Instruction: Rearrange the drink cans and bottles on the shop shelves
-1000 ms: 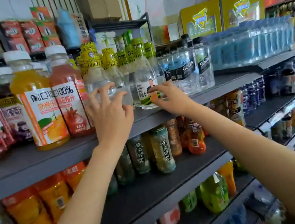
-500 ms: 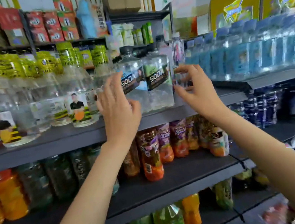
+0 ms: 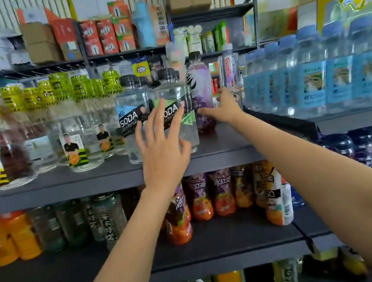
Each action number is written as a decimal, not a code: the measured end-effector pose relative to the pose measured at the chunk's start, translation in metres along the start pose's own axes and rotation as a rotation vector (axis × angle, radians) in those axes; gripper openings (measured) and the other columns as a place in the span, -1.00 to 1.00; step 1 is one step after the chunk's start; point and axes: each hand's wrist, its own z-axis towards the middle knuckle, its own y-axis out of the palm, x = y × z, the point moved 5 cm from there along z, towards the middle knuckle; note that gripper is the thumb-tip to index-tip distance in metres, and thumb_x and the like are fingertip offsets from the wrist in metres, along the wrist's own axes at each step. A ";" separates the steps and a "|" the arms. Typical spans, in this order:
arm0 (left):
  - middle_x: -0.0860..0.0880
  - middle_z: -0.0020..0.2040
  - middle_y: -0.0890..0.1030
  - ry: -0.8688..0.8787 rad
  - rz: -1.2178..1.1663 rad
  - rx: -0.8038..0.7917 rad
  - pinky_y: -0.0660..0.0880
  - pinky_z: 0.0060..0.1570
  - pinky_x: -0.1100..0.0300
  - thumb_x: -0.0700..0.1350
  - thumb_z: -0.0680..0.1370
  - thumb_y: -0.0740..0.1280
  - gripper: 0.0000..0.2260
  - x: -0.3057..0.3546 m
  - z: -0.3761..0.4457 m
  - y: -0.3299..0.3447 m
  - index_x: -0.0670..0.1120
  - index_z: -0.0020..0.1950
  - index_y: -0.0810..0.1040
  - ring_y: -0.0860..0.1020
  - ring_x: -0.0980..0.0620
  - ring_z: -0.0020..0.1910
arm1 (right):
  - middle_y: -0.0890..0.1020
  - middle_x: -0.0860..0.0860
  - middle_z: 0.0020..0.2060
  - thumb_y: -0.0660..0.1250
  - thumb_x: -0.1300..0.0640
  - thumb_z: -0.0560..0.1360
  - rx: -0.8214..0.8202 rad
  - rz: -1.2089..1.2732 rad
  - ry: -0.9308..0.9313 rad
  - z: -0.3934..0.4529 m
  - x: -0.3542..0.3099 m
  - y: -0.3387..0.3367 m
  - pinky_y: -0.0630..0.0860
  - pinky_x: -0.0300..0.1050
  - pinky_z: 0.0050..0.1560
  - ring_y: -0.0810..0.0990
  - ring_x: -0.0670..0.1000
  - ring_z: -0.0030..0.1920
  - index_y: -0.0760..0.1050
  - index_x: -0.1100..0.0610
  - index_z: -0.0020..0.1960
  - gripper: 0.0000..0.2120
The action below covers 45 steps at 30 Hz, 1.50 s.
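Two clear SODA bottles with black caps stand at the front of the upper dark shelf (image 3: 102, 177): one with a blue label (image 3: 133, 122) and one with a green label (image 3: 175, 108). My left hand (image 3: 162, 144) is spread open in front of the green-label one, fingers apart, holding nothing. A purple drink bottle (image 3: 201, 89) stands just right of them. My right hand (image 3: 226, 108) reaches toward its base with fingers extended; its thumb lies near the purple bottle. A slim clear bottle with a pink label (image 3: 230, 72) stands behind that hand.
Clear bottles with yellow-green wraps (image 3: 71, 125) fill the upper shelf to the left. Blue-label water bottles (image 3: 321, 73) line a separate shelf on the right. Orange and dark tea bottles (image 3: 199, 200) stand on the shelf below. Boxes (image 3: 40, 42) sit on top.
The view has shifted right along the shelf. Both hands moved from the yellow-wrapped bottles to the SODA bottles; my right hand has now gone further right and back to the purple bottle.
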 end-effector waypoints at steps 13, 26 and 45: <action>-0.10 0.51 0.16 -0.016 0.039 -0.032 -0.11 0.42 -0.03 -0.14 0.48 0.20 -0.47 0.001 0.000 0.001 0.04 0.46 0.24 0.10 -0.05 0.47 | 0.35 0.20 0.35 0.52 0.17 0.35 -0.154 0.137 0.134 0.023 0.024 0.017 0.36 0.00 0.31 0.38 0.16 0.32 0.06 0.26 0.45 -0.14; -0.06 0.50 0.18 -0.102 -0.383 -0.217 0.00 0.44 0.07 -0.24 0.54 0.21 -0.52 -0.011 -0.035 -0.018 -0.02 0.45 0.30 0.11 -0.09 0.46 | 0.56 -0.02 0.14 0.53 0.08 0.33 -0.033 0.157 -0.113 -0.111 -0.013 -0.038 0.47 -0.10 0.19 0.55 -0.04 0.11 0.33 0.12 0.31 -0.37; 0.07 0.02 0.46 -0.840 -0.326 -0.655 0.48 -0.19 0.08 -0.15 0.59 0.24 -0.52 -0.357 -0.340 -0.267 -0.01 0.48 0.18 0.52 0.00 -0.14 | 0.49 -0.01 0.25 0.61 0.12 0.18 -0.365 0.248 -0.021 -0.400 -0.102 0.381 0.38 -0.12 0.26 0.44 -0.05 0.26 0.28 0.17 0.37 -0.15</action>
